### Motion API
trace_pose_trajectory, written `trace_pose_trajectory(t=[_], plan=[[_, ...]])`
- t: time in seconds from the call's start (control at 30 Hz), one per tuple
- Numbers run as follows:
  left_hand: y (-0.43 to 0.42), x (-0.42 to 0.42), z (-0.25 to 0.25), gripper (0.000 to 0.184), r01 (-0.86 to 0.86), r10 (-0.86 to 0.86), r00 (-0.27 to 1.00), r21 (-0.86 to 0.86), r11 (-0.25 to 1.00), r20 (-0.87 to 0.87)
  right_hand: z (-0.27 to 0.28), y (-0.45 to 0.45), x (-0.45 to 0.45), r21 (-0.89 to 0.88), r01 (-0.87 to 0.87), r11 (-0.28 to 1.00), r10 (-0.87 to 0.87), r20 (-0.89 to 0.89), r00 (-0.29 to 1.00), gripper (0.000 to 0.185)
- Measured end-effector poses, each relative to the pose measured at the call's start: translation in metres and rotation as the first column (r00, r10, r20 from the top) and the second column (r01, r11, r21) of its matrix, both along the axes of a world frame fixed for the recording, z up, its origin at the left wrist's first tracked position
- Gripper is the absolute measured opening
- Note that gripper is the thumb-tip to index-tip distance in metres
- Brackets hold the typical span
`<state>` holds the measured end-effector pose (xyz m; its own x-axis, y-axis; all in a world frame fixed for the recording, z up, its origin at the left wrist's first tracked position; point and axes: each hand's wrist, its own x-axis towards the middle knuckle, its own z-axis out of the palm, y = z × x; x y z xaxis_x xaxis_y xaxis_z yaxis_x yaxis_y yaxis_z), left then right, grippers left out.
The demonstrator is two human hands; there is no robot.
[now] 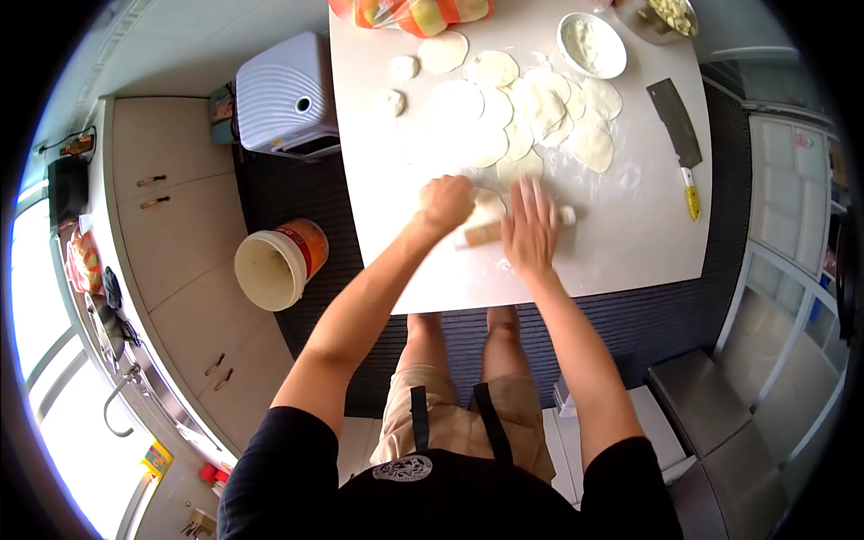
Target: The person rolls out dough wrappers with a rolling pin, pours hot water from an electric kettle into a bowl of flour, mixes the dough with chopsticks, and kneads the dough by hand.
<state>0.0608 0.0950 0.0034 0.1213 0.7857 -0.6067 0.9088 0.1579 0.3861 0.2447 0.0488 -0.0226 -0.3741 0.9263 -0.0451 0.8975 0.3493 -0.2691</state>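
Observation:
My left hand (447,202) is closed at the left edge of a thin dough round (487,209), pinching it. My right hand (531,225) lies flat across a short wooden rolling pin (481,236), its fingers stretched out and slightly blurred. The pin lies at the near edge of that dough round. Just beyond the hands, many flat dough wrappers (544,103) overlap on the floured white table (630,256). Two small dough pieces (405,67) and a single wrapper (443,52) sit toward the far left.
A cleaver (675,121) with a yellow handle lies along the table's right side. At the back stand a white bowl (591,45), a metal bowl (643,22) with chopped filling and an orange-and-clear bag (409,13). A bucket (270,270) stands on the floor at left.

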Motion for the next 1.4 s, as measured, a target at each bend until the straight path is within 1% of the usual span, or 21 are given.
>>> trace_pose_trajectory(t=[0.03,0.1,0.13,0.23,0.27,0.37,0.47,0.5,0.57,0.7,0.8,0.83,0.9,0.93,0.97,1.0,1.03,1.07,1.1,1.17,1.4], plan=[[0.006,0.011,0.013,0.014,-0.004,-0.004,0.997,-0.099,0.995,-0.080,0.002,0.030,-0.017,0.075,0.025,0.997,-0.020,-0.073,0.997,0.055],[0.000,0.015,0.001,0.013,0.026,-0.007,0.996,0.211,0.977,-0.088,0.011,0.070,-0.039,0.142,0.100,0.985,-0.085,-0.109,0.990,0.058],[-0.001,0.010,-0.006,0.010,-0.011,0.012,1.000,0.303,0.953,-0.003,0.010,0.060,-0.035,0.125,0.079,0.989,-0.068,-0.088,0.994,0.057],[-0.004,-0.011,-0.011,0.013,-0.257,0.161,0.922,0.247,0.934,0.352,0.004,-0.015,0.003,0.026,0.026,0.999,-0.025,-0.029,0.999,0.058],[-0.005,-0.018,-0.017,0.016,-0.372,0.298,0.861,0.112,0.921,0.411,0.006,-0.053,0.022,-0.024,0.008,1.000,-0.008,0.019,1.000,0.058],[-0.007,-0.027,-0.009,0.020,-0.311,0.339,0.894,-0.138,0.940,0.293,0.002,-0.056,0.030,-0.049,-0.016,0.999,0.017,0.030,0.999,0.058],[-0.001,0.000,0.016,0.021,-0.001,0.000,1.000,-0.038,0.999,-0.027,0.008,0.018,-0.012,-0.004,0.040,0.999,-0.040,0.009,0.999,0.057],[0.002,0.009,0.015,0.022,0.028,-0.032,0.996,-0.045,0.999,-0.088,0.010,0.035,-0.024,0.040,0.080,0.996,-0.079,-0.022,0.997,0.057],[-0.005,0.009,-0.010,0.019,0.034,-0.019,0.997,0.210,0.977,-0.072,0.006,0.025,-0.022,0.041,0.097,0.994,-0.096,-0.025,0.995,0.059],[-0.004,0.006,-0.023,0.015,-0.085,-0.013,0.945,0.285,0.955,0.326,0.002,-0.074,0.032,-0.058,0.025,0.998,-0.026,-0.016,1.000,0.061],[0.028,0.040,-0.029,0.016,-0.045,-0.136,0.774,0.268,0.962,0.619,0.010,-0.078,0.034,-0.072,0.010,0.997,-0.010,-0.002,1.000,0.062],[0.045,0.054,-0.027,0.016,-0.114,-0.095,0.723,0.254,0.961,0.684,0.014,-0.070,0.030,-0.069,0.010,0.998,-0.010,0.010,1.000,0.062],[0.076,0.070,-0.019,0.016,-0.487,0.124,0.617,0.253,0.836,0.777,0.011,-0.051,0.020,-0.062,0.010,0.998,-0.011,-0.017,1.000,0.059],[0.094,0.066,-0.024,0.019,-0.650,0.215,0.597,0.309,0.695,0.773,0.010,-0.047,0.019,-0.063,0.009,0.998,-0.011,-0.024,1.000,0.058],[0.110,0.043,-0.032,0.023,-0.610,0.071,0.750,0.646,0.458,0.658,0.010,-0.047,0.020,-0.072,0.009,0.997,-0.011,-0.027,1.000,0.057],[0.121,0.014,-0.027,0.028,-0.525,0.119,0.847,0.780,0.340,0.518,0.008,-0.051,0.022,-0.066,0.009,0.998,-0.010,-0.013,1.000,0.056],[0.130,-0.021,-0.034,0.031,-0.443,0.177,0.897,0.807,0.391,0.406,0.006,-0.054,0.023,-0.051,0.011,0.999,-0.012,-0.017,1.000,0.056],[0.129,-0.048,-0.039,0.033,-0.233,0.234,0.961,0.892,0.386,0.150,0.006,-0.058,0.024,-0.039,0.014,0.999,-0.015,-0.021,1.000,0.056],[0.120,-0.076,-0.050,0.039,-0.085,0.226,0.974,0.864,0.497,-0.034,0.005,-0.062,0.025,-0.032,0.015,0.999,-0.016,-0.027,1.000,0.055],[0.095,-0.113,-0.064,0.043,0.015,0.013,1.000,0.830,0.558,-0.026,0.002,-0.063,0.025,-0.013,0.005,1.000,-0.006,-0.034,0.999,0.055],[-0.042,-0.066,-0.061,0.056,0.037,-0.196,0.973,0.763,0.645,0.119,-0.002,-0.065,0.029,0.041,-0.008,0.999,0.010,-0.055,0.998,0.053]])
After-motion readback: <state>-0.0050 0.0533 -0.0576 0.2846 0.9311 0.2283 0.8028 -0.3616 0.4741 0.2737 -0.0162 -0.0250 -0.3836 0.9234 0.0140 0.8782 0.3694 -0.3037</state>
